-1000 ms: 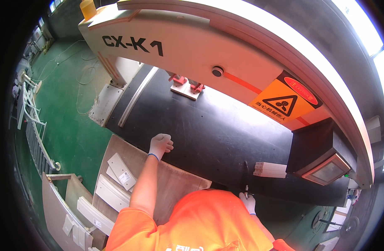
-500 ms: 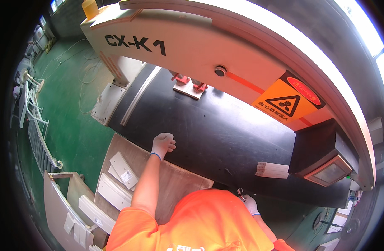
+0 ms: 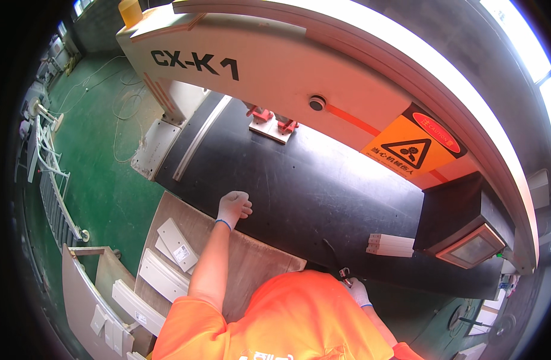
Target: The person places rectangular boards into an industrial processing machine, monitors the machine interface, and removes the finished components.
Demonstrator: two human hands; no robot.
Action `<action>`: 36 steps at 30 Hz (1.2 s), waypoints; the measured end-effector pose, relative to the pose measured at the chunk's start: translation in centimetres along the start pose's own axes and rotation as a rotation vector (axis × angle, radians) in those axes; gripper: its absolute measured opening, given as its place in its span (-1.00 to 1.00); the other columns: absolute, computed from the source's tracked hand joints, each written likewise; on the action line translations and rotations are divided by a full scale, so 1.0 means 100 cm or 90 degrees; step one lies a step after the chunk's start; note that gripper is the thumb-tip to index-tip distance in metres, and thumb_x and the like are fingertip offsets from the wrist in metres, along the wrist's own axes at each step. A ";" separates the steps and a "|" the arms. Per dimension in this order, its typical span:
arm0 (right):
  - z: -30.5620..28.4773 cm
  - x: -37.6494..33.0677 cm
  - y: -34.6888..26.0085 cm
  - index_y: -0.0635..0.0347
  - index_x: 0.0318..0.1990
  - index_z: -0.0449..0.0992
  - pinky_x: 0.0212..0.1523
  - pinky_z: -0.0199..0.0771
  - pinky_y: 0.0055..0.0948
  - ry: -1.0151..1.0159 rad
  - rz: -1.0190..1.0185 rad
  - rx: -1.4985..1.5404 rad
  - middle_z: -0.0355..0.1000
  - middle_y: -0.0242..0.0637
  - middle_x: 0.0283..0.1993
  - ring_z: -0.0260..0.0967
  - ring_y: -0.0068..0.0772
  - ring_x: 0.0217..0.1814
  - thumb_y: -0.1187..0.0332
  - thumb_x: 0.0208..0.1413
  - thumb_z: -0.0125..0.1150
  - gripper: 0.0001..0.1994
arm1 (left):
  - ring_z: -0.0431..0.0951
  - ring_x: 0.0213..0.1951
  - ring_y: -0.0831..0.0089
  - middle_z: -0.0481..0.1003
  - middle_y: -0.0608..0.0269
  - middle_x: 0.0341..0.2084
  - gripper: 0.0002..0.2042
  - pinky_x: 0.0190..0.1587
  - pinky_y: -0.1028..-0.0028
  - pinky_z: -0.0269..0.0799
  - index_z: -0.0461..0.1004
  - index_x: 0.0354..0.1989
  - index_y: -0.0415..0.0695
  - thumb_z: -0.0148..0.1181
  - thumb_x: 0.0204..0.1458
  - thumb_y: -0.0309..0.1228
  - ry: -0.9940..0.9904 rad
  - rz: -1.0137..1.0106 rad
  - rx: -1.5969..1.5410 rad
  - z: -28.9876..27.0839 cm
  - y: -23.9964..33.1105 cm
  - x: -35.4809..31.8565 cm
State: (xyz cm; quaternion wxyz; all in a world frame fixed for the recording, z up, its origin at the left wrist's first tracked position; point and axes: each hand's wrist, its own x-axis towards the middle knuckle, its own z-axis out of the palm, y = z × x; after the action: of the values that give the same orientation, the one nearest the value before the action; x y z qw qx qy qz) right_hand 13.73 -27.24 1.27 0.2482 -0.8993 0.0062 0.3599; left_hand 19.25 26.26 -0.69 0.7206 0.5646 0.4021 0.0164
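I see my left hand (image 3: 233, 207) fisted at mid-frame on the black bed (image 3: 311, 192); my right hand (image 3: 358, 292), lower right, grips a small tool (image 3: 344, 274).

The person wore a bright orange short-sleeved shirt (image 3: 287, 324), its fabric smooth and filling the near edge of the view, with a strip of pale lettering low on the front. Both hands were gloved in white knit: the left hand (image 3: 233, 207) showed a thin blue band at the cuff, and the right hand (image 3: 358, 292) showed the same blue edging at the wrist.
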 end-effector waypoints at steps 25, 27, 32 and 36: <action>-0.010 0.010 -0.044 0.31 0.09 0.56 0.15 0.55 0.06 -0.026 0.027 -0.077 0.64 0.20 0.05 0.58 0.30 0.19 -0.27 0.27 0.23 -0.31 | 0.68 -0.50 0.39 0.66 0.14 -0.40 -0.78 -0.48 0.46 0.57 0.64 -0.16 -0.21 0.27 0.26 -0.29 -0.001 -0.003 -0.024 -0.002 -0.004 0.002; -0.008 0.007 -0.052 0.32 0.06 0.58 0.14 0.54 0.06 0.000 0.086 -0.059 0.65 0.20 0.04 0.59 0.30 0.16 -0.23 0.26 0.23 -0.34 | 0.68 -0.50 0.39 0.66 0.14 -0.40 -0.78 -0.48 0.46 0.57 0.64 -0.15 -0.21 0.27 0.26 -0.29 0.000 -0.004 -0.023 -0.002 -0.003 0.002; 0.007 0.011 -0.019 0.39 -0.08 0.62 0.05 0.55 0.00 0.142 0.135 0.065 0.64 0.17 -0.08 0.62 0.20 0.02 -0.14 0.21 0.28 -0.40 | 0.68 -0.49 0.39 0.66 0.14 -0.40 -0.77 -0.47 0.45 0.57 0.64 -0.14 -0.22 0.27 0.26 -0.28 0.006 -0.011 -0.022 -0.001 -0.002 0.001; 0.013 0.011 -0.005 0.47 -0.20 0.60 -0.08 0.56 -0.14 0.152 0.115 0.101 0.63 0.05 -0.29 0.64 -0.05 -0.20 -0.09 0.16 0.37 -0.41 | 0.68 -0.50 0.39 0.65 0.13 -0.40 -0.77 -0.48 0.45 0.57 0.63 -0.14 -0.22 0.26 0.26 -0.28 0.001 -0.016 -0.016 -0.001 -0.002 0.003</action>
State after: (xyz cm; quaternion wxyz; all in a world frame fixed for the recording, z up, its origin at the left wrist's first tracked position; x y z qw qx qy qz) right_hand 13.82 -26.00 0.00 0.2825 -0.9091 0.1449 0.2695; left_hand 19.27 26.37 -1.03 0.7276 0.5502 0.4095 0.0133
